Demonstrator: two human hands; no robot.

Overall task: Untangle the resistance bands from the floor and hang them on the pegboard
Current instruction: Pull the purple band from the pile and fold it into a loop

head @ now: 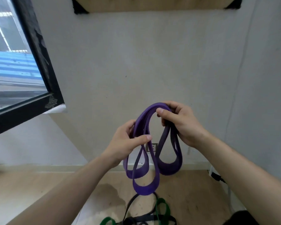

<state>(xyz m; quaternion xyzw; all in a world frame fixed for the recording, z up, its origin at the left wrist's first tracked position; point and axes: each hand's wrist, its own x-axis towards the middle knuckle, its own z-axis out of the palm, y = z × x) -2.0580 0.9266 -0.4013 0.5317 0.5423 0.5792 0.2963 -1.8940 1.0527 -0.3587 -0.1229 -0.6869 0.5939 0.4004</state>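
A purple resistance band (143, 189), folded into several hanging loops, is held up in front of the wall. My left hand (128, 143) pinches its left strands between thumb and fingers. My right hand (178, 122) grips the top of the arch and the darker right-hand loops. Below on the wooden floor lie a green band (163, 208) and a black band (146, 219), crossed over each other. The lower edge of the wooden pegboard (156, 5) shows high on the wall, with black corner brackets.
A black-framed window (39, 62) fills the left side. A wall socket (152, 147) sits low on the wall behind the band. A white power strip with a black plug (216, 176) lies by the right wall.
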